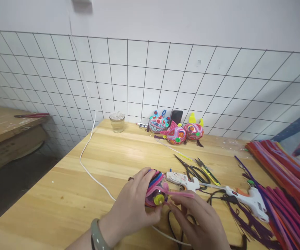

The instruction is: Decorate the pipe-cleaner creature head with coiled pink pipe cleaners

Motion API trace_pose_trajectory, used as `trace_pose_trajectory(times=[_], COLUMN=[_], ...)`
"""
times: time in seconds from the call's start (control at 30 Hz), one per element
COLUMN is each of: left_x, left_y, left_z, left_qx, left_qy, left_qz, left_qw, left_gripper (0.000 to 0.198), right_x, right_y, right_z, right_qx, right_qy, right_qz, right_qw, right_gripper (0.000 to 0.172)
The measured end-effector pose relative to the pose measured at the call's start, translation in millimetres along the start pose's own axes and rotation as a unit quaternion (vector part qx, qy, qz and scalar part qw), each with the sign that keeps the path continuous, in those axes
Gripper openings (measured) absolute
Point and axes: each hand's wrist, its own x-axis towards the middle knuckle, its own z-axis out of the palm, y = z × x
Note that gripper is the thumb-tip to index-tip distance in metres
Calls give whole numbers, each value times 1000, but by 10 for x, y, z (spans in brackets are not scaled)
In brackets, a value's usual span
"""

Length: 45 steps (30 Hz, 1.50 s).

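Observation:
My left hand [134, 205] is wrapped round a small ball-shaped craft figure [156, 191] covered in coloured pipe cleaners, with a yellow button eye facing me. My right hand [200, 222] pinches a pink pipe cleaner [181, 194] that runs off the figure's front. Both hands hover just above the wooden table [87, 180] near its front edge. A grey band sits on my left wrist.
Two white glue guns [254, 201] and scissors [194, 170] lie just behind my hands. A heap of pipe cleaners [282, 173] fills the right side. Three finished figures [177, 133], a phone and a glass jar [117, 122] stand at the back by the wire grid. A white cable [87, 166] crosses the table.

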Motion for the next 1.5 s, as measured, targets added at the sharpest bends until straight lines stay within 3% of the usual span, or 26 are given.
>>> trace_pose_trajectory(times=[0.13, 0.37, 0.47, 0.7, 0.8, 0.97, 1.33, 1.5], left_x=[13, 81, 87, 87, 95, 105, 119, 123], left_y=[-1, 51, 67, 99, 103, 86, 119, 128], left_z=[-4, -74, -91, -94, -94, -94, -95, -108], left_qx=[-21, -51, -64, -113, -121, -97, -80, -91], left_qy=[9, -7, -22, -46, -51, -48, -65, -65], left_qz=[-5, -18, -20, -29, -38, -57, -30, -37], left_qw=[1000, 999, 997, 992, 991, 992, 994, 993], left_gripper=[75, 70, 69, 69, 67, 68, 67, 65], right_x=[2, 57, 74, 97, 120, 137, 94, 89], right_y=[25, 28, 42, 64, 58, 9, 7, 48], right_z=[-28, -84, -92, -128, -156, -201, -143, -166], right_qx=[-14, -26, -30, -65, -23, 60, 104, 93], right_qy=[-8, -42, -55, -41, -36, -101, -94, -105], right_qz=[-36, -6, -25, -69, -47, 32, 38, 5], right_qw=[999, 999, 998, 995, 998, 993, 989, 990], right_gripper=[19, 12, 12, 12, 12, 21, 21, 17])
